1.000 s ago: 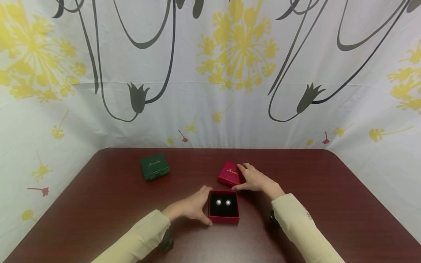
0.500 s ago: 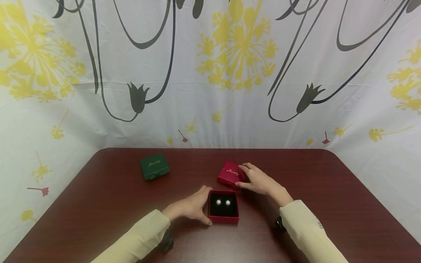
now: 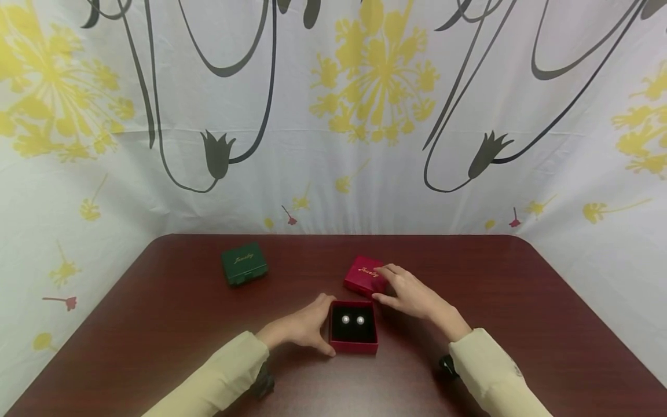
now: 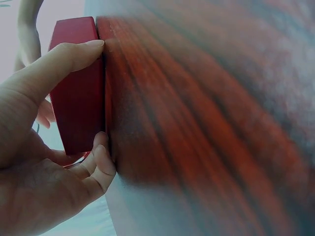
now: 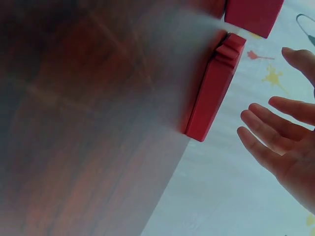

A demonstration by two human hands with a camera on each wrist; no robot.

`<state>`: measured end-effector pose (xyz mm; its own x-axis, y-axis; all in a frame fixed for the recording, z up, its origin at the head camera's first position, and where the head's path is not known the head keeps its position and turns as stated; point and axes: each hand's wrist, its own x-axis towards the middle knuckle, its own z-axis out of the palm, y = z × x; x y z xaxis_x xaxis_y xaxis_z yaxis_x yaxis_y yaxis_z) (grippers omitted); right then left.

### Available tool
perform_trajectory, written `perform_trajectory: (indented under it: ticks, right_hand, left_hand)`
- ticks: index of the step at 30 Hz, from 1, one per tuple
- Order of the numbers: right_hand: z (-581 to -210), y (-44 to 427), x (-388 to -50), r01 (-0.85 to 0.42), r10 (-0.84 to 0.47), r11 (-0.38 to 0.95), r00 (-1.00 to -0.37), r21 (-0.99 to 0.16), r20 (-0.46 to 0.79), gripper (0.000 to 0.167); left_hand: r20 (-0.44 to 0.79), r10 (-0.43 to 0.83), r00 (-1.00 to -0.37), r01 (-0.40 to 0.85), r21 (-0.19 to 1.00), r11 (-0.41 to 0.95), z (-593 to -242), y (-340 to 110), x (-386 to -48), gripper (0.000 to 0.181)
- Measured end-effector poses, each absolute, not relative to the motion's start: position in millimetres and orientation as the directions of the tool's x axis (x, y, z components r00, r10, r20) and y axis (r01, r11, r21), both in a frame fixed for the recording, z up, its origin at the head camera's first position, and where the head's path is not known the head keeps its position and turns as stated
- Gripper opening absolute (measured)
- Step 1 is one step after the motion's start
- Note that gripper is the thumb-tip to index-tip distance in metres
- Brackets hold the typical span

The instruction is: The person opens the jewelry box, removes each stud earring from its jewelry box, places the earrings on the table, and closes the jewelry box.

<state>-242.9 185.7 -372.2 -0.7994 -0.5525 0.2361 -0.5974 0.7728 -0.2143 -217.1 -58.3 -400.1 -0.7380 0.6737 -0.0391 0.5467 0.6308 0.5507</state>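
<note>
An open red jewelry box (image 3: 354,347) sits on the table with a pair of pearl stud earrings (image 3: 353,319) on its black padding. My left hand (image 3: 302,327) grips its left side, thumb at the front corner and fingers at the back; in the left wrist view the thumb presses the red wall (image 4: 78,108). Behind the box lies a flat red piece (image 3: 365,273) lettered "Jewelry"; I cannot tell whether it is a lid or a closed box. My right hand (image 3: 411,292) hovers beside it, fingers loosely spread, holding nothing; the right wrist view shows them apart.
A closed green jewelry box (image 3: 244,263) stands at the back left of the dark wooden table (image 3: 172,324). A patterned white curtain (image 3: 292,116) hangs behind the table and along both sides.
My right hand has drawn back from the lettered red piece, toward me and slightly right. My left hand and the open box stay where they were.
</note>
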Motion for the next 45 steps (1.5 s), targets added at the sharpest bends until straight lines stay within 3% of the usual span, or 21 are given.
perform_trajectory:
  ticks: [6, 16, 45]
  right_hand:
    - [-372.3, 182.5, -233.6, -0.594, -0.555, 0.768, -0.803, -0.238, 0.216, 0.057]
    - [-375.5, 175.2, -221.2, -0.701, -0.649, 0.693, -0.708, -0.168, 0.278, 0.049]
    - [-377.8, 165.1, -203.5, -0.804, -0.768, 0.592, -0.581, -0.047, 0.268, 0.038]
  left_hand:
    - [-0.033, 0.680, -0.733, 0.548, 0.564, 0.618, -400.4, -58.2, -218.2, 0.086]
    - [-0.035, 0.681, -0.731, 0.548, 0.565, 0.617, -399.9, -58.5, -217.9, 0.086]
    - [-0.038, 0.686, -0.727, 0.548, 0.569, 0.613, -398.3, -59.3, -216.8, 0.083]
